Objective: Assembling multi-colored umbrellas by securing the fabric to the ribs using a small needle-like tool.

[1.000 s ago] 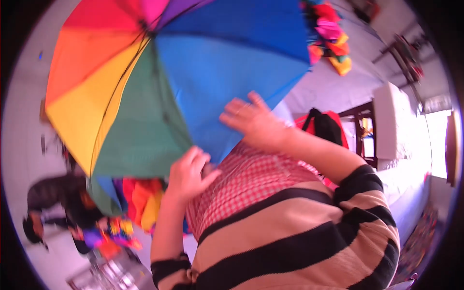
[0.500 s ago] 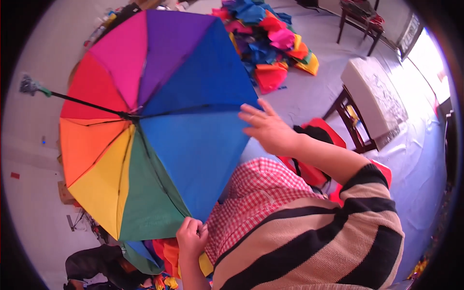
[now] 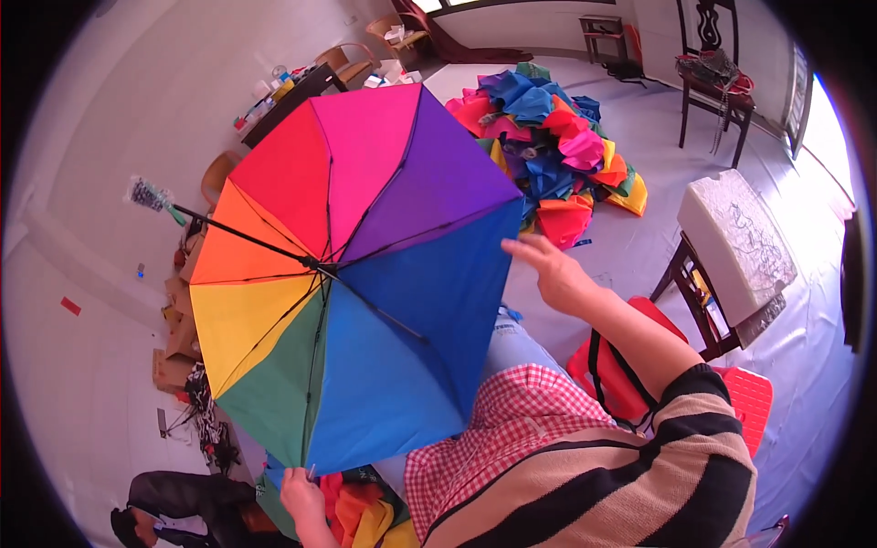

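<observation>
An opened rainbow umbrella (image 3: 393, 338) is spread in front of me, its inner side with black ribs facing up. Its black shaft (image 3: 247, 239) points to the left and ends in a handle (image 3: 151, 196) covered in clear plastic. My left hand (image 3: 304, 498) pinches the canopy edge at a rib tip, between the green and the light blue panels. At the dark blue panel's right edge is my right hand (image 3: 553, 274), fingers stretched out and holding nothing; whether the fingertips touch the cloth I cannot tell.
A heap of folded rainbow umbrellas (image 3: 548, 137) lies on the floor ahead. More colourful cloth (image 3: 361, 511) is by my left forearm. On the right stand a stool with a white foam box (image 3: 735, 237) and a red stool (image 3: 749, 406). Another person (image 3: 187, 502) is at lower left.
The umbrella has turned clockwise, and the left hand now grips a rib tip farther left along the view. My right hand remains open at the dark blue edge. The whole view has shifted.
</observation>
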Demonstrator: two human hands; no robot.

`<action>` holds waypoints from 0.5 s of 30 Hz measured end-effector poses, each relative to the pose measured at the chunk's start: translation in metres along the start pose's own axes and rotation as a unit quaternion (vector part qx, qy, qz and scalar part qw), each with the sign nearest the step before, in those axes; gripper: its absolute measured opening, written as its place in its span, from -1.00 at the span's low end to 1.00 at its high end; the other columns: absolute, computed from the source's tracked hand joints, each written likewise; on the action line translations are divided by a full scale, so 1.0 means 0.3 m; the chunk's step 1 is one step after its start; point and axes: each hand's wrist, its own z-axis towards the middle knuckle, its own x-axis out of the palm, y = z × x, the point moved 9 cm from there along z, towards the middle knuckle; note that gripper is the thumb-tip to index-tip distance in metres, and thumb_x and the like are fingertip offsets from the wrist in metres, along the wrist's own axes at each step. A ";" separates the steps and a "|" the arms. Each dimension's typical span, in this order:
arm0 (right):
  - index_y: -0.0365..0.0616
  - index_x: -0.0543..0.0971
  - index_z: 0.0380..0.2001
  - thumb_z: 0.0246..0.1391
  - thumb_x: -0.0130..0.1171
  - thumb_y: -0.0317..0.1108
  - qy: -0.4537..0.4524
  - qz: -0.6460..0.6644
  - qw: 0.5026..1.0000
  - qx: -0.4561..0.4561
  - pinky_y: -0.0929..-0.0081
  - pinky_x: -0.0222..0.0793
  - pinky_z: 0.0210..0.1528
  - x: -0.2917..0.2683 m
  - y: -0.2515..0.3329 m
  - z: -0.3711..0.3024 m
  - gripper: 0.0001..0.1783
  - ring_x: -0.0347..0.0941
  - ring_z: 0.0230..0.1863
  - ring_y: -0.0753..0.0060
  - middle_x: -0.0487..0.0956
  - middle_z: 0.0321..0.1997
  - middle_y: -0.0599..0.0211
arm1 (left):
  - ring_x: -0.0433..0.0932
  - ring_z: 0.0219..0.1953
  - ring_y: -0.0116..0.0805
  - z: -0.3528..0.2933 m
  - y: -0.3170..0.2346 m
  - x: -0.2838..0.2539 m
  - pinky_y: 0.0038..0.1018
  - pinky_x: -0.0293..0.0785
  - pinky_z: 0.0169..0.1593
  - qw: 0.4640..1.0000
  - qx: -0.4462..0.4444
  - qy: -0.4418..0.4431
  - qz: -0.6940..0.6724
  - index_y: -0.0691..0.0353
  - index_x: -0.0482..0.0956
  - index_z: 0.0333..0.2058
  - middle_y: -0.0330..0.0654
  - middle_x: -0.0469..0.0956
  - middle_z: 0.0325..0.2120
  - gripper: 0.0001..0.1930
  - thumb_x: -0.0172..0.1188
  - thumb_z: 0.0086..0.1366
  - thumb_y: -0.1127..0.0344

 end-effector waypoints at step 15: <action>-0.16 0.56 -0.57 0.18 0.11 -0.11 0.136 0.233 0.927 0.260 0.65 0.22 -0.64 0.112 -0.115 0.037 -0.63 0.38 -0.70 0.63 0.51 -0.70 0.37 | 0.59 -0.29 -0.18 0.316 -0.963 -0.224 -0.43 0.54 -0.27 0.822 0.246 0.028 -0.513 0.28 0.53 -0.21 -0.05 0.53 -0.20 -0.75 0.14 0.11 0.64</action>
